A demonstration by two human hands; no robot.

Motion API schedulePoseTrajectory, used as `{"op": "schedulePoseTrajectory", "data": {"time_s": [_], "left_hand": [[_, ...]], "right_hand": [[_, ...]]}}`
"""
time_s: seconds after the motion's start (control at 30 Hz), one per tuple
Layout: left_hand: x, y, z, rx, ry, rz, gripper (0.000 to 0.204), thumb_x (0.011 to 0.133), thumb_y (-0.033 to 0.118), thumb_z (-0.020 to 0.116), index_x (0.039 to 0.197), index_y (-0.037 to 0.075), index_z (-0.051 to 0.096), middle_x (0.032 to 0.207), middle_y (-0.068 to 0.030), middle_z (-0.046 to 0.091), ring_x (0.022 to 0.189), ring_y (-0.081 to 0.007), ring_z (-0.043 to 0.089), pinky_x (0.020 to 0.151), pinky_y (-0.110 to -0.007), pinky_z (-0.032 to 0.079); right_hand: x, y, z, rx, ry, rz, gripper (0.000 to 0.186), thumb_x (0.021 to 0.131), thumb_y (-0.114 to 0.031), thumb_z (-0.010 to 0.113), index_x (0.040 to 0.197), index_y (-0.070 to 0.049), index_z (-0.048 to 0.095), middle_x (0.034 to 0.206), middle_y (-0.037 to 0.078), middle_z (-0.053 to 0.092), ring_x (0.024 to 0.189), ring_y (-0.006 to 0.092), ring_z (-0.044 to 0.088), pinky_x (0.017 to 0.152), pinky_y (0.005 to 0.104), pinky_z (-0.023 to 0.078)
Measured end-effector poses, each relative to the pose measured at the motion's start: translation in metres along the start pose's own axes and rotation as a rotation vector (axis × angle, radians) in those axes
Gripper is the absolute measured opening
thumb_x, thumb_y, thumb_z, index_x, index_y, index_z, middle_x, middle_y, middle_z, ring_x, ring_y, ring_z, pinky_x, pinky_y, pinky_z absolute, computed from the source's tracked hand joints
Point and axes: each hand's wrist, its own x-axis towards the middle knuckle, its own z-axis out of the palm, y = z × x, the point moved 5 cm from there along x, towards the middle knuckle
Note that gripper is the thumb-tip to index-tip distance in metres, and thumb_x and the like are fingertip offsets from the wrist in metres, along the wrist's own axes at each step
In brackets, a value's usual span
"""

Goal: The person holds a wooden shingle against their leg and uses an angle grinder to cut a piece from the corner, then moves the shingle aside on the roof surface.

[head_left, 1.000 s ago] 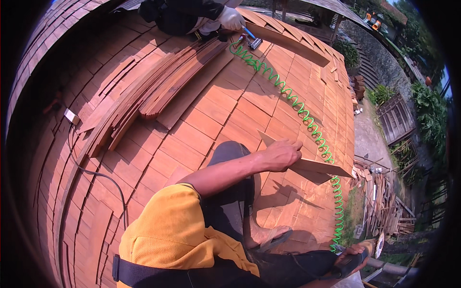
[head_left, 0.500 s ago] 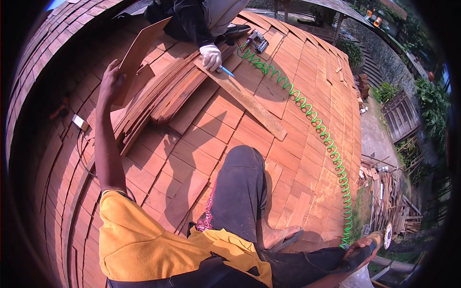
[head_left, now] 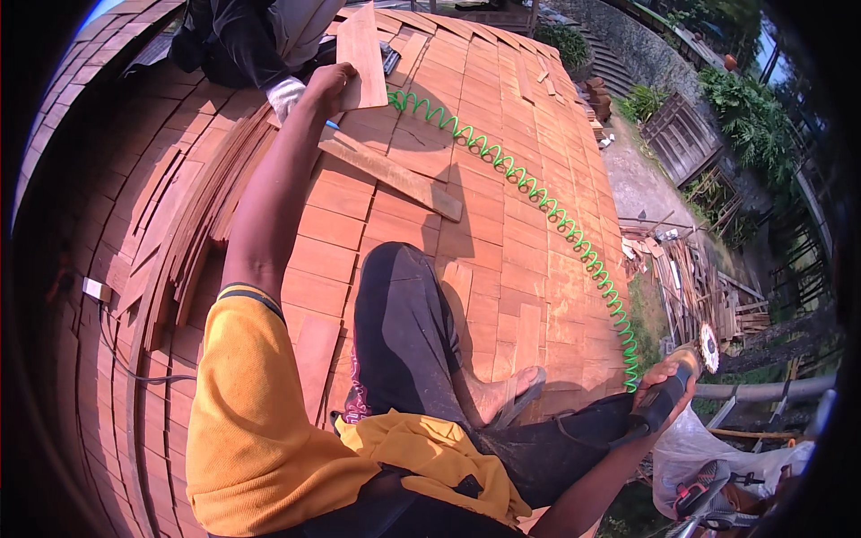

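Observation:
My left hand is closed on a thin flat wooden shingle, held up near the far part of the roof. At lower right my right hand grips an angle grinder fitted with a round toothed blade, beside my leg. Whether the blade spins cannot be told. Beyond my left wrist is a co-worker's white-gloved hand, partly hidden by my forearm, near a blue pen-like stick. A narrow wooden board lies slanting across the shingles below it.
A pile of shingles lies left of my arm. The green coiled hose runs along the right side of the shingled roof. At far left sits a white box with a cable. Scrap wood lies below the roof edge.
My left hand has swung to the right with the shingle, from over the pile to in front of the co-worker. The view has turned right. My right hand still holds the grinder.

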Motion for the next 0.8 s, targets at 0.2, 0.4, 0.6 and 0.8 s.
{"op": "schedulePoseTrajectory", "data": {"time_s": [0.2, 0.4, 0.6, 0.8], "left_hand": [[0.024, -0.019, -0.007, 0.013, 0.111, -0.023, 0.025, 0.088, 0.012, 0.062, 0.102, -0.008, 0.061, 0.092, -0.0147, 0.065, 0.072, -0.0255, 0.067, 0.067, -0.038, 0.057], [0.041, -0.034, -0.041, 0.013, 0.196, -0.042, 0.017, 0.088, 0.016, 0.061, 0.096, 0.001, 0.062, 0.083, -0.0075, 0.064, 0.07, -0.0198, 0.062, 0.061, -0.035, 0.051], [0.052, -0.029, -0.061, -0.079, 0.209, 0.0, 0.022, 0.088, 0.013, 0.062, 0.105, -0.001, 0.06, 0.092, -0.0093, 0.065, 0.077, -0.0228, 0.067, 0.07, -0.041, 0.057], [0.044, -0.019, -0.067, -0.095, 0.266, -0.003, 0.024, 0.087, 0.012, 0.062, 0.107, -0.002, 0.06, 0.095, -0.0113, 0.067, 0.082, -0.0248, 0.068, 0.072, -0.045, 0.058]], "right_hand": [[-0.012, -0.003, 0.01, -0.047, -0.014, -0.095, 0.059, 0.089, -0.031, 0.069, 0.128, 0.003, 0.041, 0.104, 0.009, 0.059, 0.096, 0.0206, 0.06, 0.083, 0.0385, 0.051], [0.001, -0.007, 0.0, -0.012, 0.015, -0.07, 0.051, 0.088, -0.03, 0.069, 0.12, 0.002, 0.045, 0.103, 0.01, 0.058, 0.095, 0.0202, 0.06, 0.083, 0.0369, 0.051], [0.01, -0.001, 0.002, -0.069, -0.009, -0.056, 0.048, 0.089, -0.031, 0.069, 0.117, 0.002, 0.046, 0.103, 0.01, 0.058, 0.095, 0.0202, 0.06, 0.082, 0.036, 0.052], [0.018, 0.001, -0.002, -0.072, 0.023, -0.058, 0.046, 0.089, -0.03, 0.068, 0.116, 0.002, 0.047, 0.103, 0.01, 0.057, 0.094, 0.0197, 0.06, 0.081, 0.035, 0.052]]}}
